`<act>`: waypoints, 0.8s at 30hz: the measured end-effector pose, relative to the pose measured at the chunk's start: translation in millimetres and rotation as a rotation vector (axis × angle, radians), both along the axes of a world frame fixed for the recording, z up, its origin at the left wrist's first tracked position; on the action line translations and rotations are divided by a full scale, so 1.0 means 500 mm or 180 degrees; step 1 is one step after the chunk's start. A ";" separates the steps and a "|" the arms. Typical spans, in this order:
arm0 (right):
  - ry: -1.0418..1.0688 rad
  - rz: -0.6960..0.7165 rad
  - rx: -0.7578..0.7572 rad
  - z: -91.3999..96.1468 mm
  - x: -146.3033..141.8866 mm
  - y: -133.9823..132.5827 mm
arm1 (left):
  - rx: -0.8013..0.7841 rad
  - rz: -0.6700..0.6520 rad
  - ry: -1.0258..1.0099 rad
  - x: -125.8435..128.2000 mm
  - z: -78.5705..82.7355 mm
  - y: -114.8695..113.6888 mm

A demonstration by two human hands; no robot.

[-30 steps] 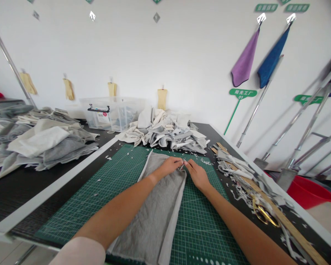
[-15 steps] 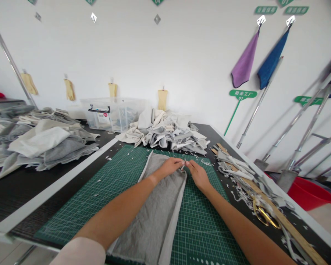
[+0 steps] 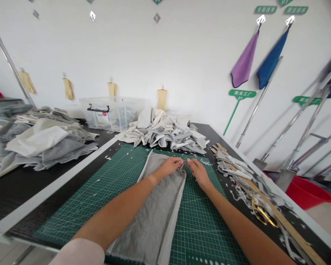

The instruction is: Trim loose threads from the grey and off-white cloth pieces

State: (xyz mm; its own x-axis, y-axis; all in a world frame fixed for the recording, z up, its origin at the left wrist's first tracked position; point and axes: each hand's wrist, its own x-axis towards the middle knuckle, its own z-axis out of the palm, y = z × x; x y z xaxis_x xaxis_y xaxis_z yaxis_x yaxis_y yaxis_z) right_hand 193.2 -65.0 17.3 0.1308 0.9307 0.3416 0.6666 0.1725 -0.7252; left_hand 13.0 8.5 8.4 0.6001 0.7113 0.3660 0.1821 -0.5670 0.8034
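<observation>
A long piece of grey cloth (image 3: 161,206) with a paler border along its right side lies lengthwise on the green cutting mat (image 3: 204,221). At its far right corner my left hand (image 3: 171,165) pinches the gathered edge between thumb and fingers. Just to the right of that corner is my right hand (image 3: 198,172), its thumb and fingertips drawn together above the mat. A small gap shows between the fingertips of the two hands. Whatever the right fingers hold is too small to make out.
A crumpled cloth heap (image 3: 168,130) lies behind the mat, another cloth pile (image 3: 44,143) to the left. Behind stands a clear plastic box (image 3: 113,114). At right lie fabric scraps (image 3: 237,165), gold-handled scissors (image 3: 264,215) and a wooden strip (image 3: 289,224). A red basin (image 3: 309,193) stands beyond.
My right hand has drawn slightly right, away from my left fingertips, opening a small gap. My left hand stays at the cloth's corner.
</observation>
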 end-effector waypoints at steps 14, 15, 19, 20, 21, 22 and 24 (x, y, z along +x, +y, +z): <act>-0.0024 0.0054 0.0161 -0.010 0.018 0.013 | 0.0422 0.0214 0.0292 -0.001 0.001 -0.012; -0.0030 0.0068 0.0181 -0.010 0.018 0.012 | 0.0458 0.0242 0.0327 -0.001 0.000 -0.011; -0.0015 0.0025 0.0157 -0.009 0.021 0.014 | 0.0542 0.0300 0.0407 0.001 -0.003 -0.009; -0.0007 0.0016 0.0154 -0.009 0.021 0.016 | 0.0554 0.0325 0.0420 0.000 -0.003 -0.010; 0.0002 0.0016 0.0159 -0.011 0.021 0.018 | 0.0571 0.0374 0.0437 0.000 -0.001 -0.012; 0.0014 0.0026 0.0164 -0.012 0.022 0.020 | 0.0593 0.0453 0.0472 0.000 0.001 -0.014; 0.0054 0.0066 0.0136 -0.014 0.021 0.024 | 0.0657 0.0666 0.0591 -0.001 0.007 -0.020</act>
State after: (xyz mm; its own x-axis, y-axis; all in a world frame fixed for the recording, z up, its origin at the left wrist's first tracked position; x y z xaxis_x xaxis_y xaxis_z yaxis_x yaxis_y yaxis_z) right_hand 203.9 -53.0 10.3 0.1177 0.9178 0.3791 0.6502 0.2174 -0.7280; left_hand 12.4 -1.4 11.8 0.5188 0.7485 0.4130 0.4440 -0.6488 0.6179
